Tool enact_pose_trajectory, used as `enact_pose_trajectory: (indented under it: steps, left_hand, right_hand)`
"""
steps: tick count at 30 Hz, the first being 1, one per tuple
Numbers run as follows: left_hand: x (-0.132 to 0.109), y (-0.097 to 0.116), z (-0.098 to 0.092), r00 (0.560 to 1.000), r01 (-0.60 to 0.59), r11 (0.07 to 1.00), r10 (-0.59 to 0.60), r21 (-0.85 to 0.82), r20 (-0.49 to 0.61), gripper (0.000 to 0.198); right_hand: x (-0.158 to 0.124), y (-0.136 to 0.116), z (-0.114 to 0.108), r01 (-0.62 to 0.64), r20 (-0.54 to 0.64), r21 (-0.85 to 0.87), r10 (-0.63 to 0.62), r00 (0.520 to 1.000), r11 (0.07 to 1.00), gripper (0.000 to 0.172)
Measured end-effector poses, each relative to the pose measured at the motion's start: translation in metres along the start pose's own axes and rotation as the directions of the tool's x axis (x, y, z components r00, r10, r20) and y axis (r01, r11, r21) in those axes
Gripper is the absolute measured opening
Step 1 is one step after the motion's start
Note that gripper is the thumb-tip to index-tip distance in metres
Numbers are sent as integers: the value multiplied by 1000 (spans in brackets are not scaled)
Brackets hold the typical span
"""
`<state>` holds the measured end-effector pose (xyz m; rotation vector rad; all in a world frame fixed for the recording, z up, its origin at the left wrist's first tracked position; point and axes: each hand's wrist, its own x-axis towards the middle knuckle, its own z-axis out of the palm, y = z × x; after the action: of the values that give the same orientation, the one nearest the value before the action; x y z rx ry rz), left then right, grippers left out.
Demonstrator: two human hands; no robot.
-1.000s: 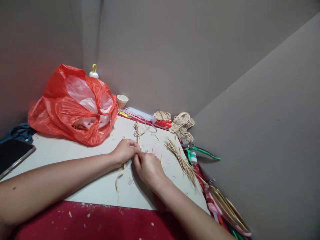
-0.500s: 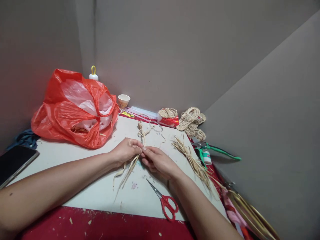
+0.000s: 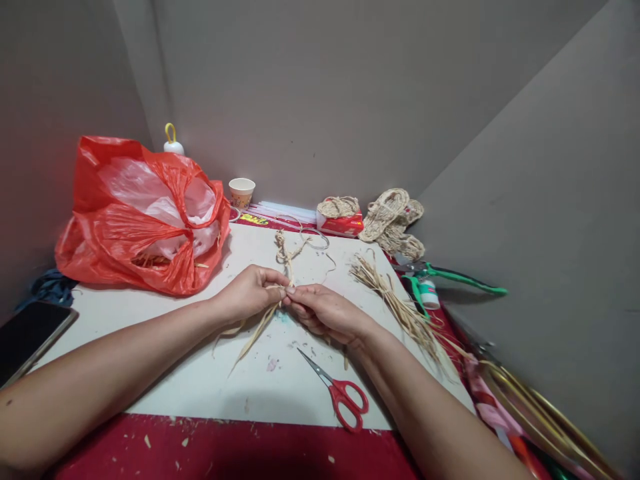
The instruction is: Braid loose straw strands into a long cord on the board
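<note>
Dry straw strands (image 3: pixel 259 333), pale and flat, run between my fingers over the white board (image 3: pixel 200 393). Beyond my hands they join a knotted, twisted straw piece (image 3: pixel 281 248) lying on the board. My left hand (image 3: pixel 254 292) pinches the strands between thumb and fingers. Tip to tip with it, my right hand (image 3: pixel 323 308) is also closed on the strands, its lower fingers curled. Loose ends hang toward me below both hands. Scissors with red handles (image 3: pixel 345 399) lie nearby. My fingers hide the exact crossing of the strands.
A red plastic bag (image 3: pixel 145 220) bulks at the left, a phone (image 3: pixel 35 337) before it. At the right lie a straw bundle (image 3: pixel 395 303) and green-handled pliers (image 3: pixel 465 279). Behind stand a paper cup (image 3: pixel 242 192), a red packet (image 3: pixel 345 223) and woven straw soles (image 3: pixel 387 213).
The view has shifted slightly. My hands stay together on the straw, the right now turned a little more inward. The loose ends have spread, one showing below my right hand.
</note>
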<state>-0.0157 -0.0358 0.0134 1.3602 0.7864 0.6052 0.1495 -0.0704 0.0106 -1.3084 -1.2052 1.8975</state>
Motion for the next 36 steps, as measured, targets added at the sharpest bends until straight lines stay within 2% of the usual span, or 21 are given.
enact_pose_trajectory:
  steps: [2, 4, 9, 12, 16, 19, 22, 25, 29, 31, 34, 36]
  left_hand:
    - [-1, 1, -2, 994, -104, 984, 98, 143, 52, 17]
    - [-2, 2, -3, 986, -163, 946, 147, 281, 78, 19]
    - [-5, 8, -6, 991, -133, 894, 115, 428, 69, 21]
    - [-8, 11, -5, 996, -58, 912, 26, 407, 86, 24]
    - [-12, 17, -1, 986, 108, 958, -137, 264, 97, 20]
    - [-16, 18, 6, 972, 167, 964, -196, 207, 128, 16]
    - [-19, 12, 13, 973, 191, 964, -212, 184, 97, 31]
    - [-21, 0, 17, 983, 162, 961, -178, 222, 53, 38]
    - [-24, -12, 21, 996, 86, 944, -93, 319, 8, 33]
    - [-27, -10, 23, 998, 46, 933, -56, 356, 18, 33]
    - [-29, 2, 22, 999, 0, 907, -18, 422, 39, 25]
    - [-25, 10, 17, 1000, -13, 889, 22, 459, -14, 16]
  right_hand:
    - [0, 1, 0, 6, 5, 43, -6, 1000, 999, 35]
    - [0, 3, 3, 4, -10, 93, -3, 1000, 996, 31]
    - [-1, 6, 14, 45, -129, 111, -31, 991, 993, 22]
    - [-1, 7, 20, 52, -194, 61, -39, 980, 997, 21]
    - [-2, 7, 25, 62, -266, 10, -57, 962, 998, 20]
    - [-3, 6, 27, 84, -252, 60, -67, 965, 995, 22]
    - [-4, 6, 27, 85, -209, 159, -50, 977, 984, 31]
    - [-4, 8, 28, 92, -182, 203, -55, 982, 975, 34]
    - [-4, 10, 30, 112, -151, 119, -94, 984, 986, 29]
    - [-5, 10, 30, 109, -149, 78, -96, 984, 991, 27]
    - [-6, 9, 26, 92, -161, 114, -73, 984, 989, 22]
    - [-8, 8, 23, 88, -144, 174, -63, 988, 981, 22]
